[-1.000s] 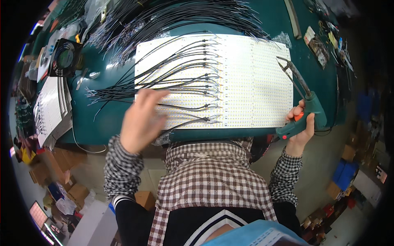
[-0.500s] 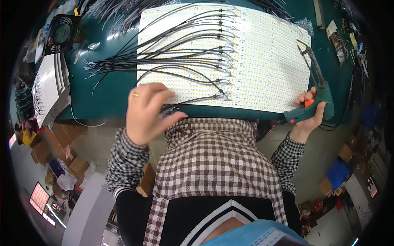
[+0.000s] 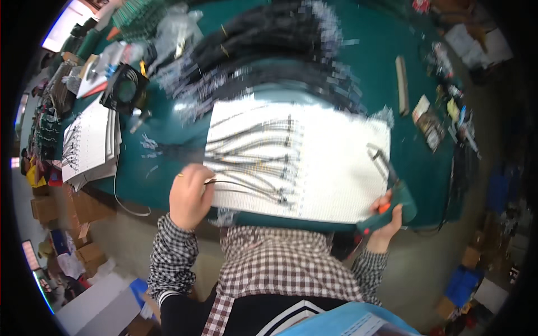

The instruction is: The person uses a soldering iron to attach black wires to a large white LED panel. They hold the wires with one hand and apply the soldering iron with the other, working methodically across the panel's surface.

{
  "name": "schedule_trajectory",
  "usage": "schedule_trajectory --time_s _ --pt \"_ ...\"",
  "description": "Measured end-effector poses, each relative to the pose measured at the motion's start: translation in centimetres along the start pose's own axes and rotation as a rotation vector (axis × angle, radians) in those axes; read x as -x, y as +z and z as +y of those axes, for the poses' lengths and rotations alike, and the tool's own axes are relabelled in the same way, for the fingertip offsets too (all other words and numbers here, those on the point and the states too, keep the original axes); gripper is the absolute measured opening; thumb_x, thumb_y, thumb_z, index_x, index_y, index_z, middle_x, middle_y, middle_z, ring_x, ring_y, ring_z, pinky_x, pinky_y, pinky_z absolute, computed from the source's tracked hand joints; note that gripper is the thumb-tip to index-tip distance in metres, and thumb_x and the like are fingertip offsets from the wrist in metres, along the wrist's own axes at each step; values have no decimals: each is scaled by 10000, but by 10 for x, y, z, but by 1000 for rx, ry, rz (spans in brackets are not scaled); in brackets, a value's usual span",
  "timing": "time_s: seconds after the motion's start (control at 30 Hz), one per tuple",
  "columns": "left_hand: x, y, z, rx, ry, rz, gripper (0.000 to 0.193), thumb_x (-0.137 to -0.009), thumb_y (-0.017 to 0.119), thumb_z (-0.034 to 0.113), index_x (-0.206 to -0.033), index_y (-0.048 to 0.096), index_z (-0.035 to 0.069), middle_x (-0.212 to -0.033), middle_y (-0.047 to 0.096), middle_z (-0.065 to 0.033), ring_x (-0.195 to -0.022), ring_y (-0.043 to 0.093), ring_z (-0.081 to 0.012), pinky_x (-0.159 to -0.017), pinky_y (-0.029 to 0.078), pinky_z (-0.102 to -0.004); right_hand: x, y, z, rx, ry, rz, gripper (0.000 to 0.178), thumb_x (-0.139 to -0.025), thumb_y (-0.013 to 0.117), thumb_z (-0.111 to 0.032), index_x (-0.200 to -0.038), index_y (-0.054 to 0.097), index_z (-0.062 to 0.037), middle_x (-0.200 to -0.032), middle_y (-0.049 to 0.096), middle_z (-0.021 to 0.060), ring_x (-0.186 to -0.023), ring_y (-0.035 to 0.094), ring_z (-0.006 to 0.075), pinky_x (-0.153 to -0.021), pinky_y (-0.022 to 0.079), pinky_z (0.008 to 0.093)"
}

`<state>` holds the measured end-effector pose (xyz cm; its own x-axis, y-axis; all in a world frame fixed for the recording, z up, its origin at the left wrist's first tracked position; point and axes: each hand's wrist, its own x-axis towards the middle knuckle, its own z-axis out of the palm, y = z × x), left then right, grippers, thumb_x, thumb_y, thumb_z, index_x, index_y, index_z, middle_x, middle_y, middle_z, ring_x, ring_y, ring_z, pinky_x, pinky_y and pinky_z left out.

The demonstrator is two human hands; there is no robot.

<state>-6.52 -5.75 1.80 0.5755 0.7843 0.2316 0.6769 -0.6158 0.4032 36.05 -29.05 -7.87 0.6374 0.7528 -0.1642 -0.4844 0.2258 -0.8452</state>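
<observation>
A large white LED panel (image 3: 342,168), dotted with rows of small chips, lies on the green table. Several black cables (image 3: 246,147) run leftward from a column of joints near its middle, their bare ends fanned out past its left edge. At the panel's lower left corner, my left hand (image 3: 191,197) is closed with thumb and fingers together on a black cable (image 3: 235,183), which curves to the lowest joints. Over the panel's lower right corner, my right hand (image 3: 386,221) grips a green soldering gun (image 3: 402,204) with an orange trigger, its tip pointing up and left above the panel.
Thick bundles of black cables (image 3: 263,39) lie at the back. A small black fan (image 3: 124,89) and a stack of white panels (image 3: 92,143) are on the left. A wooden strip (image 3: 402,84) and a plastic bag of dark bits (image 3: 428,124) lie to the right.
My left hand has gone from loosely spread fingers to closed on a black cable. The view has tilted farther up the table, blurring the picture. My right hand still holds the soldering gun.
</observation>
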Motion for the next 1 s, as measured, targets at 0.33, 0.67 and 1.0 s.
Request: schedule_trajectory --time_s 0.33,0.67,1.0 --pt "-25 6 -41 43 -132 -196 1148 -662 933 506 -1577 411 49 -1396 569 -202 -1340 515 -385 -1218 293 -546 5 2 -17 4 10 1 586 -990 663 -502 -1264 584 10 -928 690 96 -840 679 231 -744 579 398" --pt "-15 8 -20 218 -83 -268 976 -665 951 230 -1515 514 35 -1029 644 -126 -989 633 -311 -913 500 -399 -3 -9 -42 6 28 62 567 -1007 636 -477 -1283 579 15 -943 687 94 -862 675 231 -909 562 466" --pt "-18 -18 -34 327 -180 -329 521 -815 788 -40 -1319 675 33 -956 560 -102 -897 609 -232 -809 520 -313 -3 2 -40 -46 103 -165 573 -1016 635 -477 -1300 560 15 -973 672 73 -924 655 230 -1148 422 552"
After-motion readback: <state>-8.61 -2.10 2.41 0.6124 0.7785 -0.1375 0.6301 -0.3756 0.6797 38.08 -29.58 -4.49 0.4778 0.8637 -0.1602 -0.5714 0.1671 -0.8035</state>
